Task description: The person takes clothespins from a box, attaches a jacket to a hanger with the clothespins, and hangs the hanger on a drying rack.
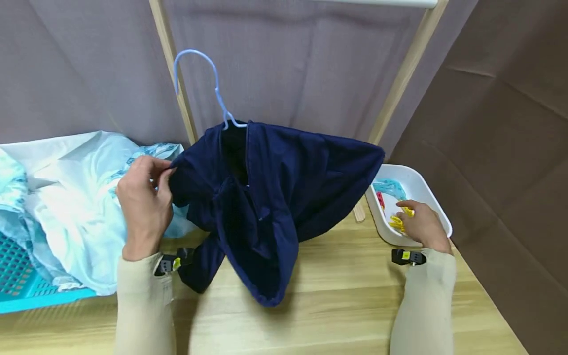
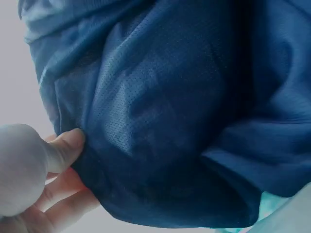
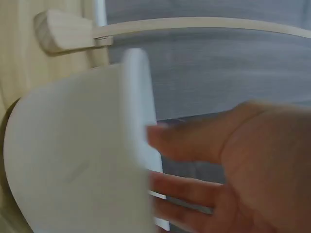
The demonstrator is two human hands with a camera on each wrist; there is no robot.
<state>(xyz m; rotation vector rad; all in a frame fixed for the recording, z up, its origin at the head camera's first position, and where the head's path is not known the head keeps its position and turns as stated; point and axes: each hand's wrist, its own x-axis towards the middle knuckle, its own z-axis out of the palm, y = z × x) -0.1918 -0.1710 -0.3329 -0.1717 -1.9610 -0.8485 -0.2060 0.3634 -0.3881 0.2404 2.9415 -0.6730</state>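
Navy garment point(image 1: 275, 165) is on the blue hanger point(image 1: 217, 88), held up over the table point(image 1: 337, 296), centre of head view. Hook stands free of the rail point(image 1: 390, 3); front hangs in loose folds, side edge bunched toward the left hand point(image 1: 146, 202). Left thumb and fingers pinch that edge; left wrist view confirms thumb on top of the fabric.

Right hand point(image 1: 423, 227) is down in the white tray point(image 1: 417, 182), fingers at the yellow clips point(image 1: 397, 224). Right wrist view has thumb and fingers apart past the tray wall; cannot tell whether a clip is pinched.

Step in hand, judging by this: getting a clip while the left hand steadies the garment. Next move probably calls for a firm hold on one clip, lifting clear of the rim, then clipping fabric to hanger near the left pinch. Slack cloth could slide off the hanger if the left lets go.
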